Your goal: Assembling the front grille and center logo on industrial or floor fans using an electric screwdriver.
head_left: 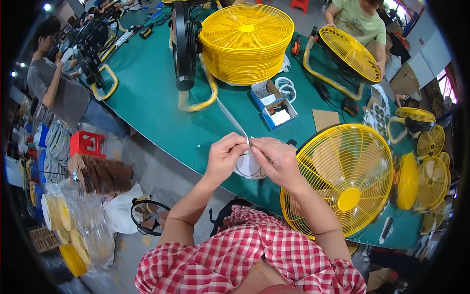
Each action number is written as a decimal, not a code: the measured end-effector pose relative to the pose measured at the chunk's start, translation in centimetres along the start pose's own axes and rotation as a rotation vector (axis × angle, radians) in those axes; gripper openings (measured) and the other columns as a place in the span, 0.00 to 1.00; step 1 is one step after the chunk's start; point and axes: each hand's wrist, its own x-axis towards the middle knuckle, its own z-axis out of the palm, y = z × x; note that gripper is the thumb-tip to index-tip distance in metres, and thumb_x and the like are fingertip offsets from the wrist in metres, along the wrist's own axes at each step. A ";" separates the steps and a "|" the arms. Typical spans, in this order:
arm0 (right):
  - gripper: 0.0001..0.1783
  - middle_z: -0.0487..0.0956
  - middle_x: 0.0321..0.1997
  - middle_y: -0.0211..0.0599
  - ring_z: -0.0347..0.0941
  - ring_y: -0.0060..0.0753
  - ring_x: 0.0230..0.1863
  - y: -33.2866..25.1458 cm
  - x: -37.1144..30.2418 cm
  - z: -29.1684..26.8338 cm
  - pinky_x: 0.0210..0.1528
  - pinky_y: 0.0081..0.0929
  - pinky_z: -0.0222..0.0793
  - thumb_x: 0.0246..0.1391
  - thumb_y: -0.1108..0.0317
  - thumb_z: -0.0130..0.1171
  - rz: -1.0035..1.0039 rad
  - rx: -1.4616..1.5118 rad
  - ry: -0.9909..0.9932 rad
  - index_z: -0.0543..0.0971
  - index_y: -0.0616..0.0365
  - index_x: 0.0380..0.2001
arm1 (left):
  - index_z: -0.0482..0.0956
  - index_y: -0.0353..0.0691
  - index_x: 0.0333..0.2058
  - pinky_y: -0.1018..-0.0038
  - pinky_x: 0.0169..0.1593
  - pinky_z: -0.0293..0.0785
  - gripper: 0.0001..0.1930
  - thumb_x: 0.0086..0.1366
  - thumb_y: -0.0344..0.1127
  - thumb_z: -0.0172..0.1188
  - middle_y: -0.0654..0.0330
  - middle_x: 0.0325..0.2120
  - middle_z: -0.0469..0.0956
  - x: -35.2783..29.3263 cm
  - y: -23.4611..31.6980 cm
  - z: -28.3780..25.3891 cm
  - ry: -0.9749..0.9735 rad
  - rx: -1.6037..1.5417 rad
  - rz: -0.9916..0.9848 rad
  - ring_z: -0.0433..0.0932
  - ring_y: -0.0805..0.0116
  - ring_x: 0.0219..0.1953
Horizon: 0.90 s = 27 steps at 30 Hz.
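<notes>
Grey workshop floor (161,179) spreads to the left and below, under a long green desk (152,98) whose edge bows across the view. At the far right side of the desk, a co-worker in a pale green shirt (360,22) has both hands on a tilted fan (350,54) with a yellow grille. Nearer, a large fan with a yellow grille (349,198) stands beside the person's right forearm. Across the desk rises a tall stack of yellow grilles (242,61), with a black fan (184,49) seen edge-on just left of it, its bent yellow tube reaching toward the person. On the floor at left sits a red stool (87,143).

Above the near edge of the desk, the left hand (225,154) and right hand (280,159) meet, fingertips pinching the end of a pale strip (232,117) that slants up and left toward the yellow tube. Just below the fingers shows a white sheet (248,171) marked with a dark circle; whether it joins the strip cannot be told.

A brown cardboard piece (325,121) lies to the right, then two small open boxes (279,113) with blue sides, then two white rings (289,100) beside them.
</notes>
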 end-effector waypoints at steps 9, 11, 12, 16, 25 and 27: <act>0.07 0.76 0.27 0.27 0.70 0.16 0.30 2.7 -0.3 -5.1 0.34 0.17 0.65 0.55 0.71 0.53 0.603 0.108 0.391 0.75 0.64 0.31 | 0.74 0.31 0.31 0.81 0.31 0.65 0.06 0.59 0.29 0.55 0.60 0.22 0.73 3.5 -4.9 -4.4 0.252 0.264 -0.152 0.68 0.76 0.26; 0.08 0.73 0.29 0.24 0.67 0.14 0.31 3.5 -1.0 -7.9 0.34 0.13 0.63 0.56 0.70 0.51 0.528 0.191 0.567 0.75 0.65 0.32 | 0.75 0.32 0.32 0.76 0.32 0.66 0.09 0.60 0.34 0.54 0.55 0.23 0.75 6.2 -8.6 -5.7 0.340 0.492 -0.119 0.71 0.68 0.25; 0.08 0.73 0.29 0.24 0.67 0.14 0.31 3.3 -1.5 -9.0 0.34 0.13 0.63 0.56 0.70 0.51 0.535 0.181 0.575 0.75 0.65 0.32 | 0.75 0.32 0.32 0.76 0.32 0.66 0.09 0.60 0.34 0.54 0.55 0.23 0.75 7.3 -10.9 -6.4 0.327 0.487 -0.121 0.71 0.68 0.25; 0.07 0.73 0.29 0.26 0.65 0.12 0.30 2.0 -4.6 -11.9 0.33 0.10 0.60 0.57 0.72 0.50 0.538 0.116 0.700 0.74 0.66 0.33 | 0.76 0.37 0.33 0.67 0.37 0.67 0.11 0.60 0.39 0.52 0.50 0.28 0.76 9.2 -24.3 -9.6 0.374 0.673 -0.211 0.74 0.54 0.31; 0.05 0.75 0.29 0.31 0.68 0.18 0.30 -1.9 -12.0 -15.4 0.34 0.14 0.63 0.54 0.75 0.52 0.726 -0.195 0.761 0.74 0.65 0.32 | 0.75 0.35 0.33 0.62 0.39 0.68 0.11 0.57 0.38 0.55 0.49 0.32 0.75 6.6 -27.8 -6.6 0.421 1.208 -0.149 0.73 0.53 0.34; 0.04 0.75 0.29 0.34 0.70 0.23 0.30 -2.6 -12.7 -15.4 0.35 0.17 0.66 0.51 0.76 0.54 0.629 -0.459 0.629 0.75 0.65 0.31 | 0.72 0.34 0.33 0.68 0.36 0.68 0.10 0.58 0.35 0.55 0.52 0.31 0.72 7.1 -21.8 -2.9 0.467 0.982 0.092 0.71 0.61 0.31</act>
